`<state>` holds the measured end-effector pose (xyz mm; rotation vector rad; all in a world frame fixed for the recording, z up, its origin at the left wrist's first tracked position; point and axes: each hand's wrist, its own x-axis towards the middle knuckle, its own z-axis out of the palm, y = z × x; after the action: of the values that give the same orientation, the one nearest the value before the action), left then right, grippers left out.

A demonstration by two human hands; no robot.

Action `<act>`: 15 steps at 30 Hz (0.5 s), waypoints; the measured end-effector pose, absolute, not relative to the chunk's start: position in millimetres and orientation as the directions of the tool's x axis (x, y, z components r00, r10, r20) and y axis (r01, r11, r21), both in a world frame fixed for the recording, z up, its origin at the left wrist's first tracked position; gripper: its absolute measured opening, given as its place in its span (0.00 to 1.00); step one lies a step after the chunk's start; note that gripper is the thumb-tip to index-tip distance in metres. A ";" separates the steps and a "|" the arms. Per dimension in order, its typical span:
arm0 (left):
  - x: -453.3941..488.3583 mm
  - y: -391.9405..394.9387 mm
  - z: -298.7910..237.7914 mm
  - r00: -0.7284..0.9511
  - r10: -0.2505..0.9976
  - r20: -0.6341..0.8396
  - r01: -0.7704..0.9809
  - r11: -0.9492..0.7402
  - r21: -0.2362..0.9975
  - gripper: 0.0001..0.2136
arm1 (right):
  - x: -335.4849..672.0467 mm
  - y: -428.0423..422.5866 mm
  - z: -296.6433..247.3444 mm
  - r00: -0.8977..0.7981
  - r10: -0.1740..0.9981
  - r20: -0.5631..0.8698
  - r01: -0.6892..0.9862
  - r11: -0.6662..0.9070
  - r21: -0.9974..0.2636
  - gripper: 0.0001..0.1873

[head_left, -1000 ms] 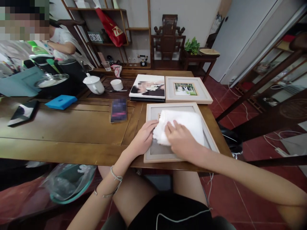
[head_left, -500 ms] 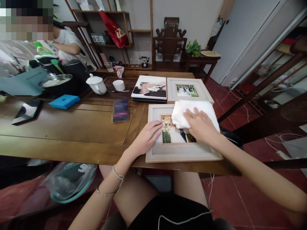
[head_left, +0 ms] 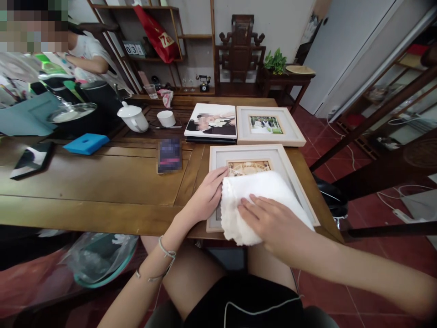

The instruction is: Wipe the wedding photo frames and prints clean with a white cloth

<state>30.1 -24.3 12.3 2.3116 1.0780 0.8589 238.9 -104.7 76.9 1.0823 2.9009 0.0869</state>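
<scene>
A pale wooden picture frame (head_left: 214, 157) with a photo in it lies face up at the table's front edge. My left hand (head_left: 209, 193) rests on its left side, fingers stretched out flat and holding nothing. Under my right hand (head_left: 269, 221) is a folded white towel (head_left: 273, 184), pressed against the lower part of the frame. The towel covers most of the photo and hangs slightly past the front border. My right fingers lie extended along the towel; their undersides are hidden.
Behind the frame are a second framed photo (head_left: 287, 132) and a photo album stack (head_left: 201, 109). A blurred dark packet (head_left: 170, 156), blue sponge-like block (head_left: 86, 143), white cup (head_left: 166, 118) and lidded mug (head_left: 133, 117) stand leftward. Another person (head_left: 90, 59) is at the far left.
My right hand has drawn the towel from the frame's upper right down toward the front edge, baring the photo's top. My left hand stays nearly in place.
</scene>
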 end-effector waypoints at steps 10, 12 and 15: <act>29.8 -23.9 13.5 0.527 0.773 0.353 0.518 -0.621 0.589 0.21 | 297.0 -12.1 64.6 -0.457 0.877 0.148 0.889 0.455 0.049 0.32; 30.0 -24.2 12.6 0.520 0.779 0.350 0.517 -0.614 0.597 0.21 | 286.7 -2.3 60.4 -0.460 0.874 0.155 0.886 0.463 0.016 0.33; 30.0 -24.5 9.6 0.490 0.794 0.360 0.513 -0.596 0.617 0.21 | 259.1 -4.1 57.5 -0.529 0.844 0.091 0.845 0.533 -0.031 0.35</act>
<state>30.0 -24.5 9.6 2.3080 1.0835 0.8824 259.1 -4.1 57.5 1.5650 2.8326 0.0279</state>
